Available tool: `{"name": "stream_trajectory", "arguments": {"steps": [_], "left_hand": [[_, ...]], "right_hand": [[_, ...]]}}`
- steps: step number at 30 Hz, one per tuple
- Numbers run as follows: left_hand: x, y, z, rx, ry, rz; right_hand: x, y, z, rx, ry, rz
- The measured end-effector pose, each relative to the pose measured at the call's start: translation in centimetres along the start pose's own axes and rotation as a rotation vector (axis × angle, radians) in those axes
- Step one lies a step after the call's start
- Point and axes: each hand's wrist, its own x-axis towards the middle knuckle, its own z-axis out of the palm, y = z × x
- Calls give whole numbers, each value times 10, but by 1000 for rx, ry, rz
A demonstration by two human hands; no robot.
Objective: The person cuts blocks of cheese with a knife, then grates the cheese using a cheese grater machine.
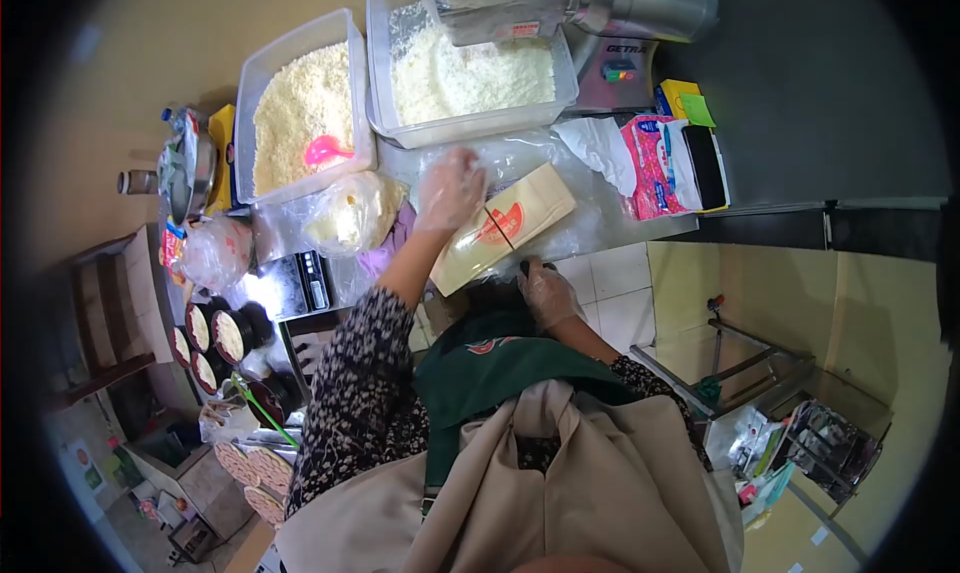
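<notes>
My left hand [453, 189], in a clear plastic glove, is over the steel table beside a banded stack of cream paper bags [535, 205] with a red print. Its fingers are curled; what they hold, if anything, is hidden. Under the stack and around that hand lies clear plastic sheeting [590, 218]. My right hand [549, 291], also gloved, is low at the table's front edge, just below the stack. Its fingers are bent near a small dark thing that I cannot make out.
Two plastic tubs, one [362, 93] with a pink scoop and one [572, 81], hold pale crumbly flakes. A mixer [610, 68] stands behind. A tissue pack [655, 168] is right; a knotted bag [352, 213], a scale [305, 281] and several round pans [230, 335] are left.
</notes>
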Motion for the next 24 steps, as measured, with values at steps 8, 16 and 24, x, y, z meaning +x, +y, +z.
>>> {"name": "stream_trajectory", "arguments": {"steps": [8, 16, 24], "left_hand": [[-41, -7, -25, -138, -693, -343], [-29, -37, 3, -407, -909, -403], [-15, 0, -21, 83, -858, -159]], "right_hand": [[-2, 6, 10, 43, 65, -39], [-8, 6, 8, 164, 96, -96], [-18, -5, 1, 188, 150, -149]]}}
